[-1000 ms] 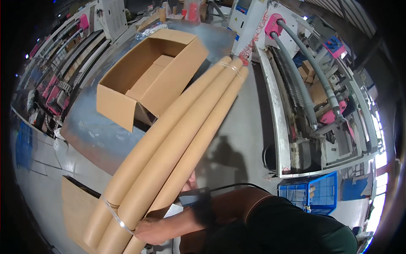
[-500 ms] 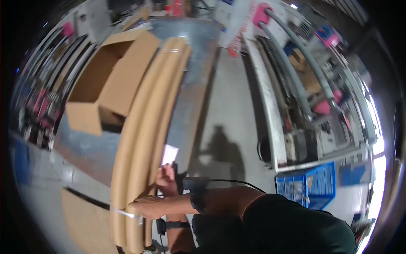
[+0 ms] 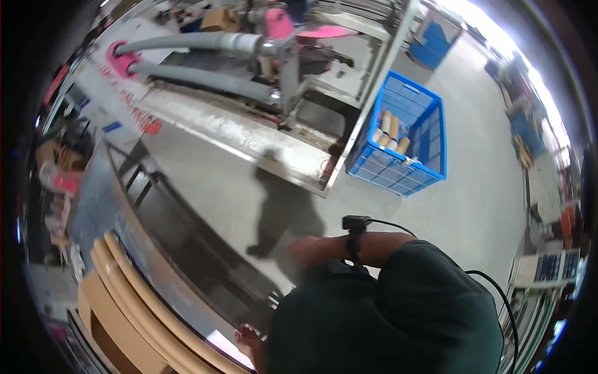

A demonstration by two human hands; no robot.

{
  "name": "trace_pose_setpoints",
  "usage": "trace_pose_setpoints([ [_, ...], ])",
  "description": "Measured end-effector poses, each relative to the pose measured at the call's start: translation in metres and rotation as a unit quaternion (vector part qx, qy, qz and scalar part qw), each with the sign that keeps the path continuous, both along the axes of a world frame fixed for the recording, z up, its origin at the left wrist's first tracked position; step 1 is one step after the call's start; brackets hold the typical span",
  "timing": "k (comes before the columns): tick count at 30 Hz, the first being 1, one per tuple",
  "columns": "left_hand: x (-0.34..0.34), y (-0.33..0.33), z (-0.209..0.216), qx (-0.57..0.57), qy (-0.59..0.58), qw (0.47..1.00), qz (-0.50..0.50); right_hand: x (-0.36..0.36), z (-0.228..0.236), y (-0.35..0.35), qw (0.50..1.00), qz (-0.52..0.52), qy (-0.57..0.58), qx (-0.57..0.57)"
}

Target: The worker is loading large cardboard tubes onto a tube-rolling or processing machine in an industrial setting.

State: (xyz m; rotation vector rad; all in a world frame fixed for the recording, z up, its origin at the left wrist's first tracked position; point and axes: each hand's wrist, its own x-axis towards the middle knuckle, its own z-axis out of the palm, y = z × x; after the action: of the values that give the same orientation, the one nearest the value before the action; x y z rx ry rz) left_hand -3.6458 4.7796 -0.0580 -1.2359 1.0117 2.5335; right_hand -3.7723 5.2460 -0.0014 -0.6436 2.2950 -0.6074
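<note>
My left hand [image 3: 248, 341] is low in the view, beside the table's edge, with its fingers loosely apart and nothing visible in them. Right beside its fingertips is a white sheet [image 3: 223, 344], next to long brown cardboard tubes [image 3: 149, 305]. Clear wrap binds the tubes near their far end; their near end runs out of view. My right hand [image 3: 305, 251] is out over the floor, away from the tubes, and motion blur smears its fingers. A strap with a small black device is on the right wrist.
The metal table [image 3: 99, 193] carries the tubes and a cardboard box [image 3: 112, 311] at lower left. A blue plastic crate [image 3: 398, 168] with short tubes inside stands on the floor ahead right. Beyond lies a machine frame [image 3: 218, 134] with grey rollers [image 3: 199, 81].
My view has swung right, so the table and tubes sit at lower left and the crate is nearer the middle. My right hand has let go of the tubes and moved away.
</note>
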Motion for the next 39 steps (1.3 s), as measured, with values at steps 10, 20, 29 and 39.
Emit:
trace_pose_setpoints([
  [10, -0.225, 0.155, 0.063, -0.248, -0.040, 0.902, -0.352, 0.080, -0.052, 0.131, 0.840, -0.527, -0.127, 0.024],
  [20, -0.326, 0.266, 0.008, -0.244, -0.032, 0.786, -0.567, 0.199, -0.057, 0.180, 0.614, -0.775, -0.096, 0.119],
  [29, -0.296, 0.346, 0.000, -0.282, -0.071, 0.714, -0.636, 0.247, -0.079, 0.400, 0.503, -0.839, -0.084, 0.189],
  [39, -0.178, 0.439, 0.110, -0.472, -0.069, 0.437, -0.763, 0.247, -0.191, 0.635, 0.598, -0.756, 0.072, 0.255],
])
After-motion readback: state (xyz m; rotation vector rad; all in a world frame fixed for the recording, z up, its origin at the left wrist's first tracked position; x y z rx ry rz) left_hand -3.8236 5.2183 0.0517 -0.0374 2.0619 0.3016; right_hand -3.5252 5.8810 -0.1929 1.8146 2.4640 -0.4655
